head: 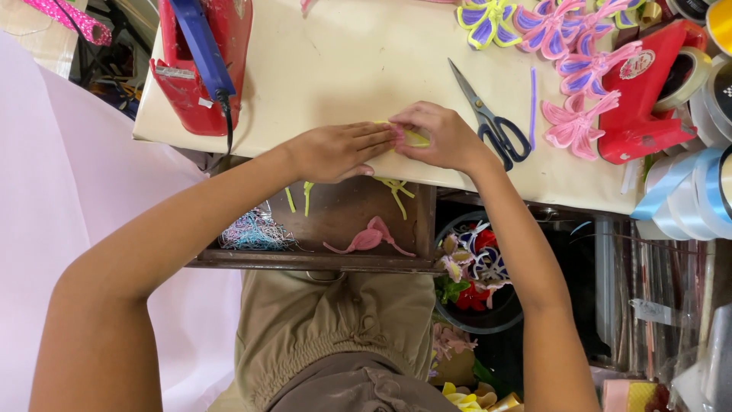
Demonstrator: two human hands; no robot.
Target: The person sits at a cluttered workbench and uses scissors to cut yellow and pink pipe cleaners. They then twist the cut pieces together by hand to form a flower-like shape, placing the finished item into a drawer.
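Note:
My left hand (339, 150) and my right hand (441, 136) meet at the near edge of a cream table (358, 61). Between the fingertips they pinch a small yellow and pink pipe-cleaner piece (412, 137), mostly hidden by the fingers. Yellow pipe-cleaner strands (395, 188) hang below the hands over an open wooden drawer (335, 221). Black-handled scissors (489, 119) lie just right of my right hand.
A red glue gun stand (200, 65) with a blue tool stands at the left. Pink and purple pipe-cleaner flowers (568, 69), a red tape dispenser (648, 91) and ribbon rolls (698, 183) fill the right. In the drawer lie a pink shape (367, 238) and thread scraps (255, 233). A bowl of flowers (473, 275) sits below.

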